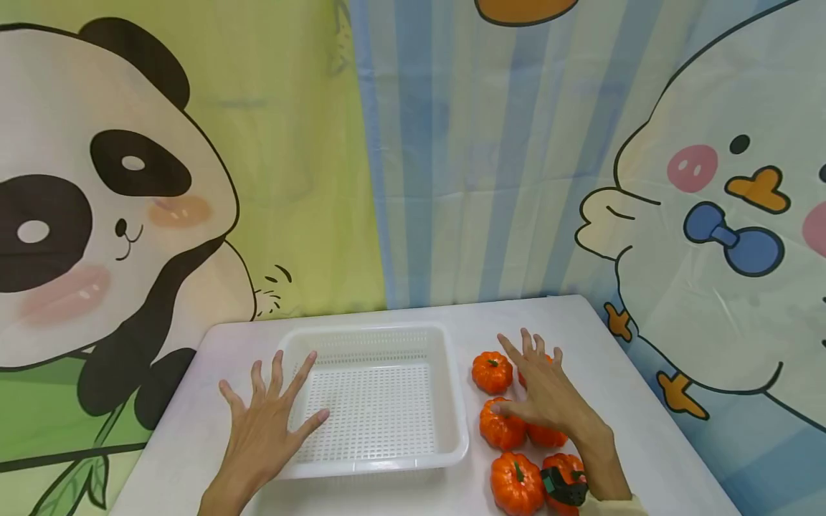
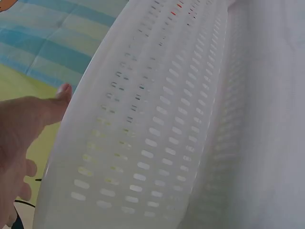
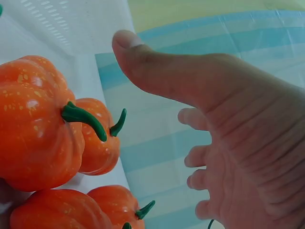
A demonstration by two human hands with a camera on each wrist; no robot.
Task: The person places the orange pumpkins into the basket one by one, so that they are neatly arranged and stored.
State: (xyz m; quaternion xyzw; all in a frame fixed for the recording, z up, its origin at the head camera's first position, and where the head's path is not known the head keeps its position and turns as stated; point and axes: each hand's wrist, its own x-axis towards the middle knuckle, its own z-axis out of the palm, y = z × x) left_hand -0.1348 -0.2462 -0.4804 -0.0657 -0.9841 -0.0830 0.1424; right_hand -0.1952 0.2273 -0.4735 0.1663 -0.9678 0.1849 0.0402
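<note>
A white perforated plastic basket (image 1: 454, 401) stands on the table with nothing in it. My left hand (image 1: 263, 430) is spread over its left side, fingers apart and holding nothing; the left wrist view shows the hand (image 2: 24, 124) beside the basket wall (image 2: 143, 119). To the basket's right sit several small orange pumpkins with green stems, among them a front pumpkin (image 1: 516, 484) and a back pumpkin (image 1: 492, 373). Above them hovers my right hand (image 1: 545, 387), fingers extended, partly hiding some. In the right wrist view this hand (image 3: 214, 129) is apart from the large pumpkin (image 3: 33, 129).
The white table (image 1: 632, 401) ends at a backdrop curtain (image 1: 452, 179) with a panda and a chick printed on it. A black strap device (image 1: 564, 487) on the right wrist covers part of a front pumpkin.
</note>
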